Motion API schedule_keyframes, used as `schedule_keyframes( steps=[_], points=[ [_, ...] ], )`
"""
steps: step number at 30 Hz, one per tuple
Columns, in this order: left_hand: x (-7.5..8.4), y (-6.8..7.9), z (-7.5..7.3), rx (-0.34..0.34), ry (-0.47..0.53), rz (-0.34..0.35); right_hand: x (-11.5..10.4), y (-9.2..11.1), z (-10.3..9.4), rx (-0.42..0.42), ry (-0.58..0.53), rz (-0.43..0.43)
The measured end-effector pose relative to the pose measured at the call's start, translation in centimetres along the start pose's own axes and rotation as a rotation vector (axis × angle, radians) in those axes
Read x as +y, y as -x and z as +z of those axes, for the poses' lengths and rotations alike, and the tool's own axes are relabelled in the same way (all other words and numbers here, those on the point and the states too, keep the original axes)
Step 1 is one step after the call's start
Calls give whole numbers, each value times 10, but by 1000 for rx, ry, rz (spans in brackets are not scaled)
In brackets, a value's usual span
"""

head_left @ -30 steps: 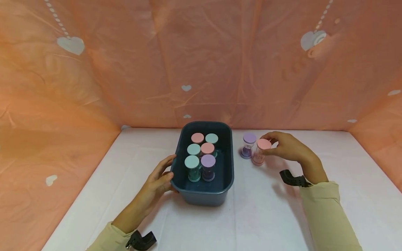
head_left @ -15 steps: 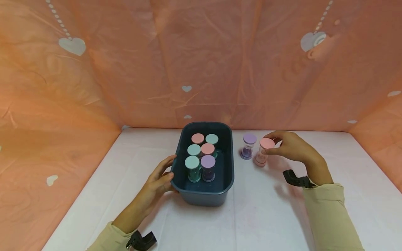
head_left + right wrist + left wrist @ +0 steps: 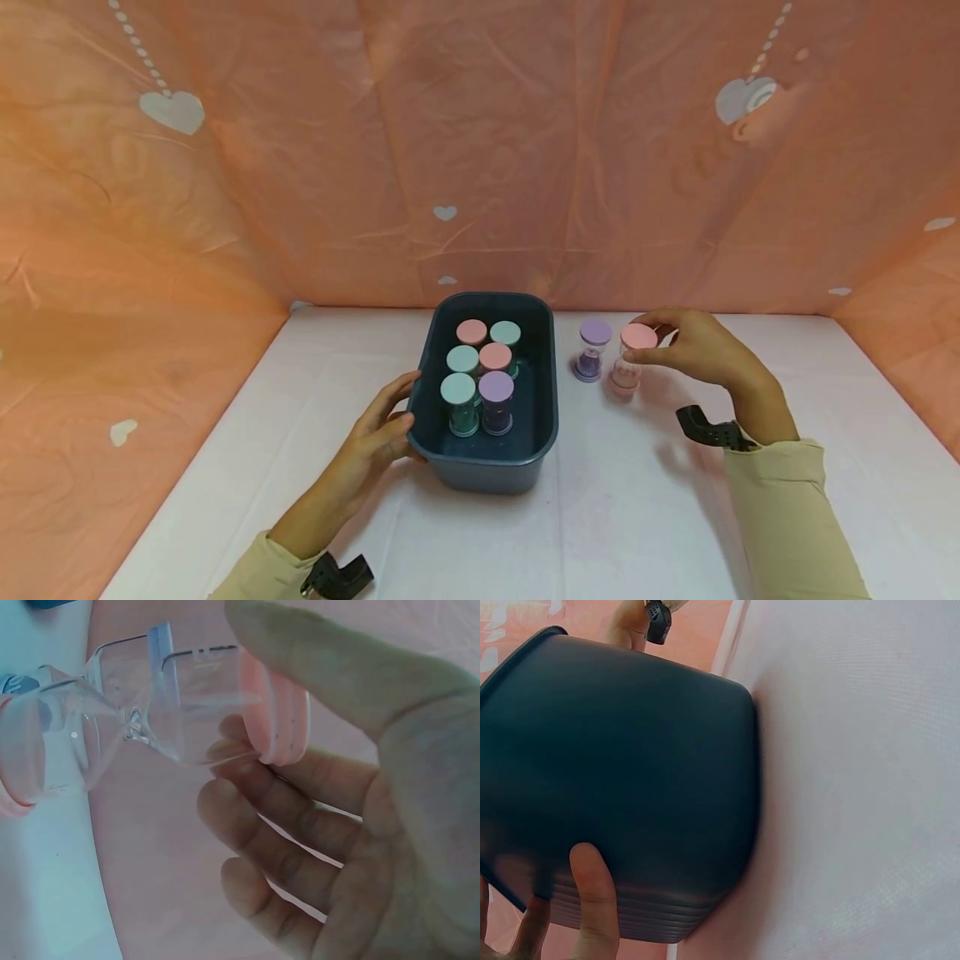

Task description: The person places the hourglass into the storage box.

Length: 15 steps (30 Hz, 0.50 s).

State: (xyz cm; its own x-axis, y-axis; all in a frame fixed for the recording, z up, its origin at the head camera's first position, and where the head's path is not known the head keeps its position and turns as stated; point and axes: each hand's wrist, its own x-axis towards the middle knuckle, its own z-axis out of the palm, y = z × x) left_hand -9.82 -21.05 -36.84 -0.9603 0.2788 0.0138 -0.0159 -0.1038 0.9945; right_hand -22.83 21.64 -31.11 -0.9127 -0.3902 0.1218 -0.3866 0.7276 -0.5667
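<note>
My right hand point(image 3: 701, 348) pinches a pink-capped sand timer point(image 3: 627, 367) by its top cap, thumb on one side and fingers on the other. In the right wrist view its clear bulbs and narrow neck point(image 3: 136, 724) show. Just left of it stands a purple-capped sand timer point(image 3: 591, 354) on the table. My left hand point(image 3: 378, 429) rests on the outer left wall of a dark blue-grey bin point(image 3: 491, 475), thumb point(image 3: 594, 889) laid nearly straight against the plastic. Several sand timers stand upright inside, with mint caps point(image 3: 458, 388), pink caps point(image 3: 495, 357) and a purple cap point(image 3: 497, 386).
A white cloth point(image 3: 600, 517) covers the table. An orange sheet point(image 3: 510, 150) with pale hearts hangs behind and along both sides. The right part of the bin's floor point(image 3: 534, 417) shows beside the timers. A black wrist camera point(image 3: 712, 429) sits on each arm.
My right hand has shifted a little right and then slightly up with the pink-capped sand timer, widening the gap to the purple one. The left hand and bin stay put.
</note>
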Motion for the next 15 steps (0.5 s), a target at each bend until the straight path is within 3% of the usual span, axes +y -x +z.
schedule_keyframes(
  steps=[15],
  points=[
    [-2,1,-1,-10,-2,14,-13,-2,-2,42,-2,-22]
  ],
)
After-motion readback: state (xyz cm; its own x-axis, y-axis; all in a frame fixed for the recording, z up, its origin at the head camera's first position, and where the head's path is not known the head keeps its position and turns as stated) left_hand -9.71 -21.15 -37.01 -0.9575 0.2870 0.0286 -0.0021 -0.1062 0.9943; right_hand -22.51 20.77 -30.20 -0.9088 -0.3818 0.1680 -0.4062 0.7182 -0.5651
